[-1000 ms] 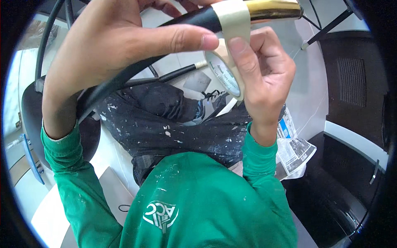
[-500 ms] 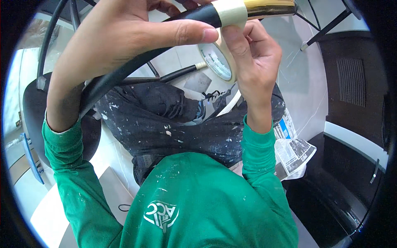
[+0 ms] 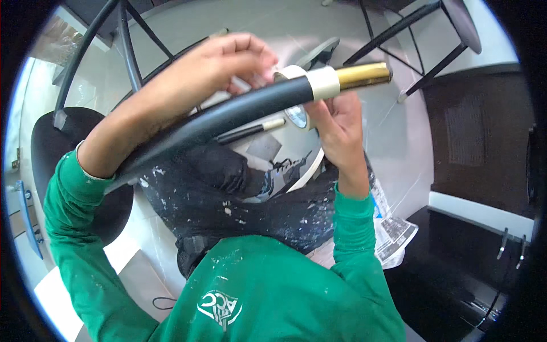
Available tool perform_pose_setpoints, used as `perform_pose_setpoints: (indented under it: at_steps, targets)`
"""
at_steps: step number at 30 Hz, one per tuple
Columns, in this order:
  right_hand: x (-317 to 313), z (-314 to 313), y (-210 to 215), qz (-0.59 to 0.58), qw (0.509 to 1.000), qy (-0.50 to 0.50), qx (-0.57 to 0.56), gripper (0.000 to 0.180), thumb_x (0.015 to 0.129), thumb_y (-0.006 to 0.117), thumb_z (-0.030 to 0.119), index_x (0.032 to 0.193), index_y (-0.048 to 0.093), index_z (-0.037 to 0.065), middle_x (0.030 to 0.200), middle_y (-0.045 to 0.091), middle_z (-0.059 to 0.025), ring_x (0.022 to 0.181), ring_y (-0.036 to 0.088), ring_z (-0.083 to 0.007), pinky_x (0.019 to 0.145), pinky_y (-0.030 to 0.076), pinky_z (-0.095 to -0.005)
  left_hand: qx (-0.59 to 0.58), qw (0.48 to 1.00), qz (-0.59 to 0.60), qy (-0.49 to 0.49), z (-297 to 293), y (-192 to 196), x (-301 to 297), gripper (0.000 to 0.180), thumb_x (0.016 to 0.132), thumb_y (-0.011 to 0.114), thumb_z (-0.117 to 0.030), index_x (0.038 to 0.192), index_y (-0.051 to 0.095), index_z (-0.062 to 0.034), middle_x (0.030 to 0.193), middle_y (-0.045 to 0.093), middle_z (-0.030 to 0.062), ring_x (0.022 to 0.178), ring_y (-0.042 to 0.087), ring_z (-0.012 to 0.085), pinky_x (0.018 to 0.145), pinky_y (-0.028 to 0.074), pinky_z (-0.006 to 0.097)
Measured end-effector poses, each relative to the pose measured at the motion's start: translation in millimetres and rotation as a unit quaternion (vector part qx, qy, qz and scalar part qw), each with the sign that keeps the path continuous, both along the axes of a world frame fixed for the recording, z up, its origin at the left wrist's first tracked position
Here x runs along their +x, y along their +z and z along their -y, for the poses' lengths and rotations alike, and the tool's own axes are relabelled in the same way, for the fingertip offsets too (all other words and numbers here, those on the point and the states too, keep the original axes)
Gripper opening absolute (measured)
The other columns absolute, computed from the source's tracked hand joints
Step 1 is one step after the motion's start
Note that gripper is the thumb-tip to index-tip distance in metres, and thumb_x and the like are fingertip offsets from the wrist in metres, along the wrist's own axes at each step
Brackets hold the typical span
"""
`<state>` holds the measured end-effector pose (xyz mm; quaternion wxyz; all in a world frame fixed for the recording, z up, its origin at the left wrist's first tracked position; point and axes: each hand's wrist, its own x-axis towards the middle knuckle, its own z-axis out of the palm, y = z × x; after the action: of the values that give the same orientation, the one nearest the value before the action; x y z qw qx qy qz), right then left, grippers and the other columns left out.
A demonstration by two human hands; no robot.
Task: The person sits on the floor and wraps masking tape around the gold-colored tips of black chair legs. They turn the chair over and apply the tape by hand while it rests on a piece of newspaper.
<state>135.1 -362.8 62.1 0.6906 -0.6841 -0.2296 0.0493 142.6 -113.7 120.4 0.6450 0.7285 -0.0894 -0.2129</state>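
A black seat (image 3: 50,142) stands far left. The left hand (image 3: 225,64) curls its fingers over the black tube (image 3: 233,117), blurred, so I cannot tell whether it grips. The tape roll (image 3: 297,117) hangs under the cream tape band (image 3: 325,84), pinched by the right hand (image 3: 343,132), near the gold end (image 3: 363,75).

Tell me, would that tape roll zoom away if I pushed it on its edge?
Probably: the tape roll looks round, so it could wheel along on its edge. It's likely light too, since its middle is hollow.
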Motion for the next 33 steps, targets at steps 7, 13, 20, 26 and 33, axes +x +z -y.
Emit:
perform_pose_setpoints:
  at_steps: [7, 13, 20, 26, 33]
  targets:
    - [32.1, 8.2, 18.1, -0.076, 0.994, 0.076, 0.003, 0.047, 0.094, 0.076, 0.023, 0.129, 0.054, 0.003, 0.117, 0.061, -0.0065, 0.1, 0.063, -0.0147, 0.088, 0.053, -0.0287, 0.072, 0.986, 0.088, -0.12, 4.6, 5.4, 30.6, 0.055, 0.092, 0.065, -0.006, 0.144, 0.047, -0.0012, 0.108, 0.073, 0.0167, 0.092, 0.071, 0.0211, 0.079, 0.056, 0.032]
    - [75.4, 30.7, 53.4, -0.236, 0.947, 0.213, -0.047, 0.077, 0.081, 0.084, 0.019, 0.145, 0.048, -0.005, 0.136, 0.061, -0.0186, 0.123, 0.062, -0.0275, 0.106, 0.049, -0.0424, 0.171, 0.946, 0.234, -0.145, 0.4, 17.5, 52.9, 0.038, 0.089, 0.07, -0.012, 0.125, 0.067, -0.0002, 0.104, 0.074, 0.0218, 0.098, 0.072, 0.0326, 0.087, 0.056, 0.039]
    - [122.3, 15.0, 136.8, -0.37, 0.891, 0.234, -0.122, 0.041, 0.085, 0.082, 0.015, 0.117, 0.067, -0.007, 0.112, 0.073, -0.0158, 0.101, 0.071, -0.023, 0.09, 0.058, -0.0351, 0.066, 0.978, 0.134, -0.144, -15.5, 27.4, 73.2, 0.04, 0.092, 0.07, -0.012, 0.13, 0.065, -0.0028, 0.11, 0.07, 0.0156, 0.101, 0.07, 0.028, 0.091, 0.055, 0.036]
    - [89.9, -51.0, 194.8, -0.365, 0.89, 0.0, -0.274, 0.038, 0.074, 0.081, -0.011, 0.1, 0.055, 0.0, 0.095, 0.068, -0.0129, 0.09, 0.072, -0.0225, 0.08, 0.06, -0.0343, 0.022, 0.935, 0.349, -0.05, -22.0, 10.8, 76.1, 0.062, 0.082, 0.075, -0.001, 0.141, 0.058, -0.0079, 0.113, 0.07, 0.0124, 0.098, 0.07, 0.0219, 0.083, 0.053, 0.034]
    - [79.3, -62.0, 203.4, -0.276, 0.926, -0.002, -0.257, 0.065, 0.072, 0.069, -0.019, 0.126, 0.035, -0.007, 0.1, 0.068, -0.0344, 0.09, 0.074, -0.042, 0.081, 0.064, -0.0547, 0.157, 0.905, 0.394, 0.025, -39.5, 0.3, 86.1, 0.067, 0.077, 0.073, 0.005, 0.141, 0.058, -0.0094, 0.108, 0.072, 0.0111, 0.093, 0.067, 0.0278, 0.084, 0.048, 0.039]
